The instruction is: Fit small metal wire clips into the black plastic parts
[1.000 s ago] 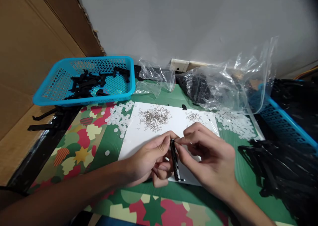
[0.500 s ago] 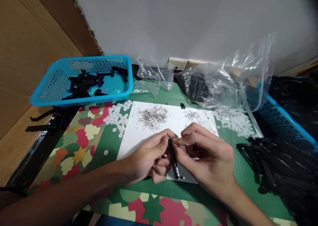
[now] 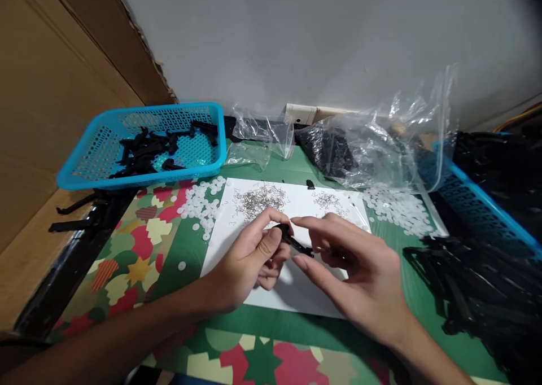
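Observation:
A slim black plastic part is pinched between the thumb and fingers of my left hand, tilted down to the right above a white sheet. Close beside its lower end is my right hand, its thumb and index finger spread apart with nothing visible between them. Behind my hands, a heap of tiny bent metal springs lies on the sheet. A smaller heap of springs sits further right. White plastic discs are scattered left of the sheet, and more discs lie to its right.
A blue basket with black parts stands at the back left. Clear plastic bags rest against the wall. Many black parts are piled on the right, before another blue basket. Cardboard stands at the left.
The black part has turned from nearly upright to slanting down to the right. My right hand's fingers have opened away from it, while my left hand keeps hold.

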`<control>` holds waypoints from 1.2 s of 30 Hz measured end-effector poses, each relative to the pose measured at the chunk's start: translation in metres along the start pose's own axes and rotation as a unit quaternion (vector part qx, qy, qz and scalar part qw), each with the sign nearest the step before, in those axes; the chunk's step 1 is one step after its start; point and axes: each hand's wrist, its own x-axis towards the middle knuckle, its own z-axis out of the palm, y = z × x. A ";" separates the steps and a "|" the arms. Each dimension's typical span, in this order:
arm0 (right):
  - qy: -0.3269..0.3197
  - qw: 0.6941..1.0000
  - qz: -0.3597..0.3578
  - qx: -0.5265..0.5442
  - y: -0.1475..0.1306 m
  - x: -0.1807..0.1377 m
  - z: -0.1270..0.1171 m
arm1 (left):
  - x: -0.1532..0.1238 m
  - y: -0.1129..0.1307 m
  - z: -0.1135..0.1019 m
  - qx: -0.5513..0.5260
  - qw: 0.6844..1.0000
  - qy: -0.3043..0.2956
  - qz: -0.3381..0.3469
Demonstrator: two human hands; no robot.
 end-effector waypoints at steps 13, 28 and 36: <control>0.002 0.979 -0.091 -0.182 0.030 -0.004 0.002 | -0.001 0.006 -0.011 0.330 0.932 0.046 0.146; -0.041 0.992 -0.045 -0.114 0.026 0.011 -0.026 | -0.002 0.008 -0.019 0.705 0.594 0.058 0.383; 0.027 0.997 0.009 -0.072 0.017 0.008 -0.009 | -0.005 0.007 -0.021 0.737 0.568 0.025 0.366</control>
